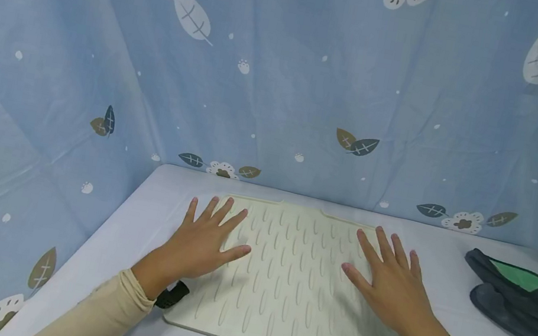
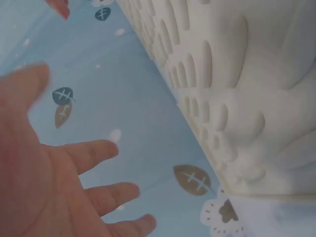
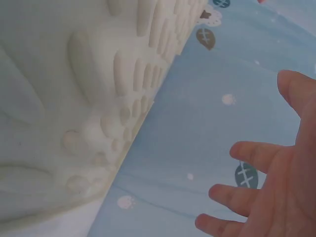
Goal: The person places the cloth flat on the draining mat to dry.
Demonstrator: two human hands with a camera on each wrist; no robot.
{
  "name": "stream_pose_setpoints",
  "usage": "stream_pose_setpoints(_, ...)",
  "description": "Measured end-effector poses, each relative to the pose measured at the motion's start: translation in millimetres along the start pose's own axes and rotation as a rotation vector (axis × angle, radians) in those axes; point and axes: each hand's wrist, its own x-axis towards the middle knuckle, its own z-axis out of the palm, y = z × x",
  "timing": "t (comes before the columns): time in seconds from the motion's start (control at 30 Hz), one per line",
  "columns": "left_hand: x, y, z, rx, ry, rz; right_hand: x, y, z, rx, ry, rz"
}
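A cream-coloured ridged mat [image 1: 282, 278], with rows of long raised ovals, lies flat on the white table. Over its left side hovers my left hand [image 1: 198, 245], palm down with fingers spread and nothing in them. My right hand [image 1: 390, 288] is held the same way above the mat's right side, thumb pointing inward. In the left wrist view, the left hand [image 2: 64, 168] appears apart from the mat [image 2: 212, 94]. The right wrist view likewise has a gap between the right hand [image 3: 276, 182] and the mat [image 3: 84, 108].
To the right of the mat lies a dark grey, soft-looking item [image 1: 531, 307] with a green patch [image 1: 520, 276]. Blue cloth [image 1: 288, 87] printed with leaves and flowers hangs behind the table and along its left side. White table surface [image 1: 126, 245] borders the mat.
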Motion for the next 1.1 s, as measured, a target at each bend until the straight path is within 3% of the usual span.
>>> stream_pose_setpoints(0.23, 0.3, -16.3, -3.1, -0.055, -0.007, -0.026, 1.6, 18.2, -0.8, -0.023, 0.1, -0.038)
stream_pose_setpoints(0.47, 2.7, -43.7, 4.3, -0.051, -0.086, -0.126, 2.0, 80.9, 5.9, -0.089, 0.142, 0.015)
stream_pose_setpoints(0.63, 5.3, -51.8, 10.0, -0.083, -0.109, -0.165, -4.6, 137.4, 4.0, -0.114, 0.072, 0.104)
stream_pose_setpoints(0.77, 6.6, -54.9, 12.5, -0.102, -0.125, -0.184, -10.0, 170.0, 1.3, -0.08, -0.018, 0.195)
stream_pose_setpoints(0.9, 7.9, -56.4, 15.9, -0.089, -0.146, -0.174, -15.4, 189.3, 2.3, -0.055, -0.085, 0.284)
stream_pose_setpoints(1.1, 11.1, -56.7, 21.5, -0.086, -0.151, -0.152, -22.9, 205.7, 7.6, -0.104, -0.115, 0.412)
